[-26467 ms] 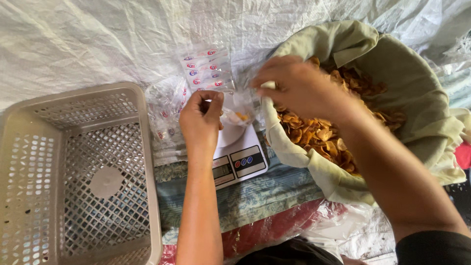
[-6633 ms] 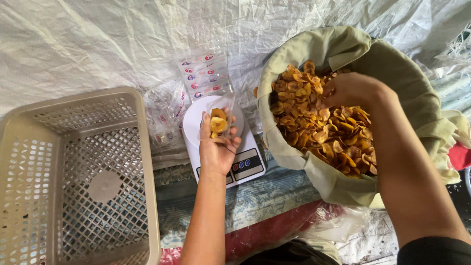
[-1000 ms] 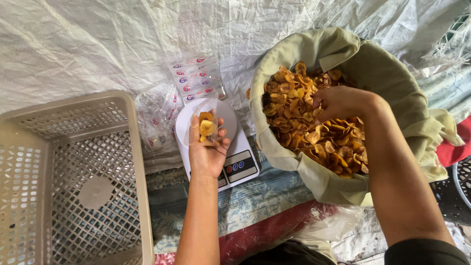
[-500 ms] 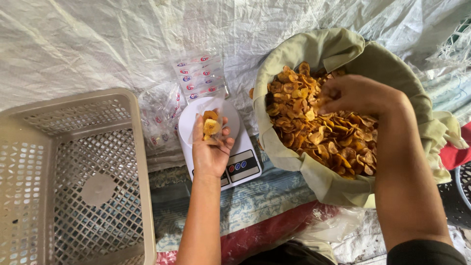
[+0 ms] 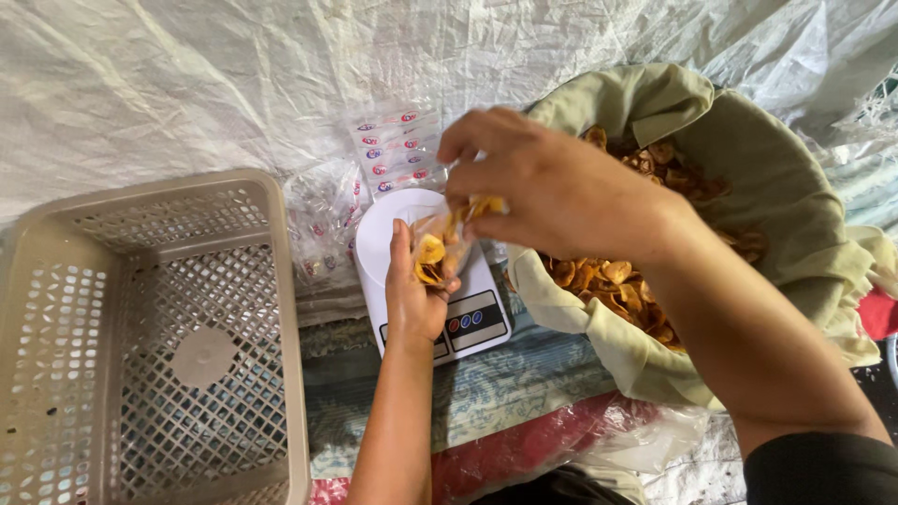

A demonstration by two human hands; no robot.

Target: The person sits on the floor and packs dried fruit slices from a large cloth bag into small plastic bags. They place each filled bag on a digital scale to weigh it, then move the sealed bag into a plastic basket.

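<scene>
Left hand (image 5: pixel 416 295) and forearm bare; right hand (image 5: pixel 552 192) bare too, with what looks like a dark sleeve (image 5: pixel 823 468) at the elbow

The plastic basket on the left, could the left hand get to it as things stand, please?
Probably yes: the basket sits open beside the left hand with nothing between, though that hand holds a small bag of chips.

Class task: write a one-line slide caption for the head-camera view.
Left hand holds a small clear bag over a white scale while right hand drops in chips.
</scene>
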